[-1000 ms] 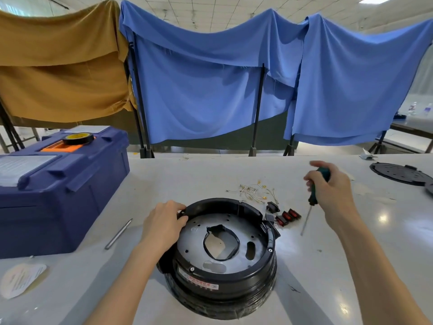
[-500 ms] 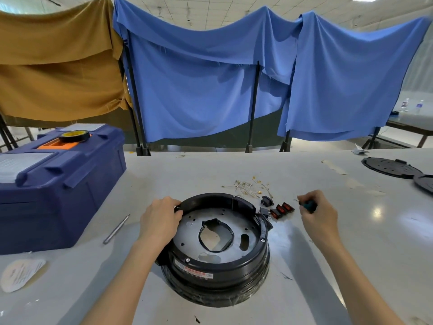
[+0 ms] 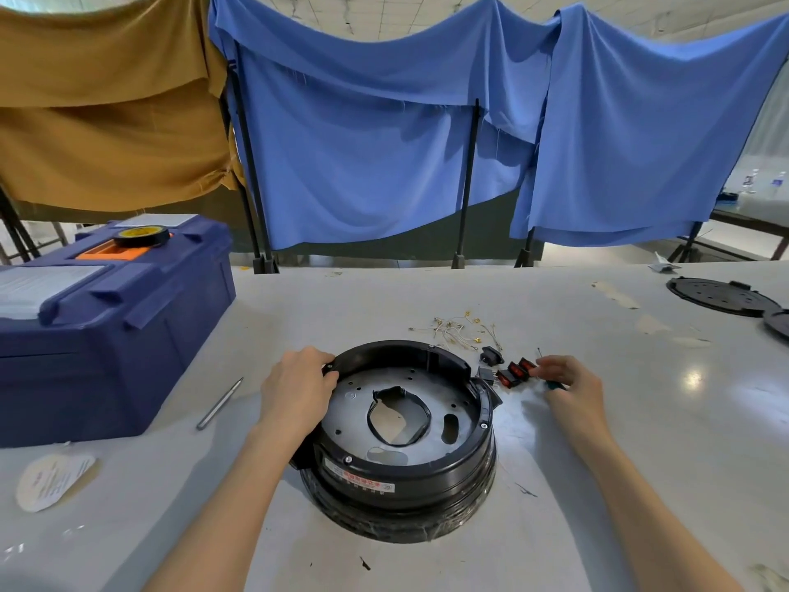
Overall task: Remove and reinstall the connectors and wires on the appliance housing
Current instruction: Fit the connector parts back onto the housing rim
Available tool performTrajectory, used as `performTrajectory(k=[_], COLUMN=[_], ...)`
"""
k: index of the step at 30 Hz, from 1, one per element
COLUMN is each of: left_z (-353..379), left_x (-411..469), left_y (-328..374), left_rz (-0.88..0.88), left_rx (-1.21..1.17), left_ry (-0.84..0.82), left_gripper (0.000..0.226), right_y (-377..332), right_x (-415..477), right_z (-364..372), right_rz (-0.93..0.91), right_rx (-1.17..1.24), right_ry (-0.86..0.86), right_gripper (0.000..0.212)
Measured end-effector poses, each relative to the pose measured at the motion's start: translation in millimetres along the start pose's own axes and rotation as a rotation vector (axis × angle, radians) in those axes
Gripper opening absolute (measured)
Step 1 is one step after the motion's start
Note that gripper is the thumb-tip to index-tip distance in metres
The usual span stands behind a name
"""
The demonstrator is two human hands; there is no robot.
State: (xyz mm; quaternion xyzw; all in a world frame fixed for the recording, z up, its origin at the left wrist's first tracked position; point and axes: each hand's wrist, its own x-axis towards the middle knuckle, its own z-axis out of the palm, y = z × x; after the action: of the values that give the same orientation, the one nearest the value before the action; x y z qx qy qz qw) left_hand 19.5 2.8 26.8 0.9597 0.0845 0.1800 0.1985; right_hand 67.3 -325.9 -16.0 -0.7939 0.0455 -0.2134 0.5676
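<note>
A person's bare forearms reach across a pale worktable (image 3: 640,484) to a round black appliance housing (image 3: 427,472), which sits base-up at the table's centre with its metal plate and cut-outs exposed. The left hand (image 3: 296,393) grips the housing's left rim, fingers curled over the edge. To the right of the housing, the right hand (image 3: 570,384) lies low on the table with a green screwdriver handle (image 3: 556,387) showing beneath it; the fingertips reach toward two red rocker switches (image 3: 514,371), and it cannot be told whether the hand holds the tool or merely covers it. Just behind the switches, off the housing's right rear edge, lies a small black socket connector (image 3: 491,355). Behind the housing, a tangle of thin loose wires (image 3: 459,331) with gold terminals is spread on the table, apart from the housing. Left of the housing lie a slim metal rod (image 3: 220,403) and, nearer the table's front edge, a white paper label (image 3: 53,480). Further left stands a dark blue toolbox (image 3: 106,335) with a roll of tape (image 3: 141,235) on its lid. Far right of the housing rest flat black round plates (image 3: 721,296). Beyond the table, blue cloths (image 3: 384,143) and an ochre cloth (image 3: 106,100) hang over black stands.
</note>
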Motion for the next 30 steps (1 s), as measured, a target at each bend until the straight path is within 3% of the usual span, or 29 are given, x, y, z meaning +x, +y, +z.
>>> performTrajectory(k=[6, 12, 17, 25, 30], left_z=[0.8, 2.2, 3.3, 1.4, -3.9], left_x=[2.9, 3.4, 4.0, 2.2, 3.7], left_y=[-1.1, -3.3, -4.0, -1.9, -0.8], left_rz=[0.008, 0.014, 0.019, 0.02, -0.01], left_rx=[0.026, 0.021, 0.024, 0.019, -0.094], left_ry=[-0.004, -0.001, 0.008, 0.029, -0.004], left_gripper=[0.03, 0.031, 0.03, 0.028, 0.023], right_y=[3.3, 7.5, 9.7, 4.2, -18.0], right_x=[15.7, 39.8, 48.0, 47.6, 46.3], right_z=[1.3, 13.9, 18.2, 9.8, 1.7], right_rz=[-0.034, 0.003, 0.013, -0.041, -0.108], right_rx=[-0.145, -0.606, -0.804, -0.691, -0.384], right_ry=[0.064, -0.186, -0.247, -0.131, -0.077], right_gripper=[0.038, 0.063, 0.062, 0.044, 0.04])
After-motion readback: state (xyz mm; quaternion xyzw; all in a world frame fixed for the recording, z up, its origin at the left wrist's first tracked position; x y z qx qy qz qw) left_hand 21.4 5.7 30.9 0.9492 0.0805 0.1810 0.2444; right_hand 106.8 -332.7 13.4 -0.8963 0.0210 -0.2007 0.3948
